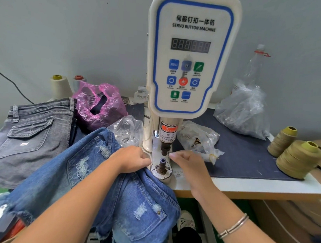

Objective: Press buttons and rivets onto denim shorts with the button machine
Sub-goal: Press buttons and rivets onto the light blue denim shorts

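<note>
At the foot of the button machine [190, 53], my left hand [133, 160] lies knuckles-up with its fingers curled down into the edge of the blue denim shorts [99, 185], bunching and gripping the cloth just left of the round lower die [162, 167]. My left forearm runs across the shorts from the lower left. My right hand [188, 162] reaches in from the other side, fingers bent toward the die, fingertips close beside the machine's post; I cannot tell whether they pinch anything. A silver bracelet [233, 226] sits on my right wrist.

The shorts are mid-blue, bleached paler in places, with frayed rips on the pockets and a raw, fringed hem. They drape from the table's front edge down over my lap, their upper edge touching the metal base around the die. A small rivet [158, 212] shows at a pocket corner.

Grey denim shorts [29, 137] lie flat to the left. Behind them sit a pink plastic bag [100, 102] and clear bags of hardware [198, 140]. Spools of tan thread [298, 159] stand on the dark mat at the right.
</note>
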Available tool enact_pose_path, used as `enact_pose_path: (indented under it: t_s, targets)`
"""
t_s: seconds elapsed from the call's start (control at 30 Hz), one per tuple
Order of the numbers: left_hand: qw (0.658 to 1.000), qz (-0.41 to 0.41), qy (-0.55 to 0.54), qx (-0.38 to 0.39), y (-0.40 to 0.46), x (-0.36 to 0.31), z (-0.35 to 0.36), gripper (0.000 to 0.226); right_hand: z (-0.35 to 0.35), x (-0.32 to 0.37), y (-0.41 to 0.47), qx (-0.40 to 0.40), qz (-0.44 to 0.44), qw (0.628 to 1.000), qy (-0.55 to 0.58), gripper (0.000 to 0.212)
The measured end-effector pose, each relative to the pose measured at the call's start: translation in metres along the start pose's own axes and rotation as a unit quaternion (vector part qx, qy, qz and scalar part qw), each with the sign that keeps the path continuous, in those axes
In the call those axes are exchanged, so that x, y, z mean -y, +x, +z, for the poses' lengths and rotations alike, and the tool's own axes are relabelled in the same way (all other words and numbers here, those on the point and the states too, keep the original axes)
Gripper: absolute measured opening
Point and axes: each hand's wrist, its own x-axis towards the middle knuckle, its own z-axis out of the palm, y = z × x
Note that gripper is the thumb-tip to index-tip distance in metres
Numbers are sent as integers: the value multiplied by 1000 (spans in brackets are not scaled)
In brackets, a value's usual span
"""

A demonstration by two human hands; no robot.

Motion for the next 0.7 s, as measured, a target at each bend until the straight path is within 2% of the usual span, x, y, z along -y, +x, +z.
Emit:
enact_pose_path:
  t_s: [0.2,0.33,0.5,0.7]
  targets:
    - [1000,-2,3,1,0,0,0,33,16,1,-6,37,124,978,164,8]
    - [1000,-6,3,-3,0,0,0,33,20,4,-7,37,139,967,211,9]
    - [1000,-6,5,-7,1,1,1,31,18,5,-11,80,174,927,322,17]
    - [1000,-2,0,-8,2,2,2,29,14,6,-11,77,192,920,333,12]
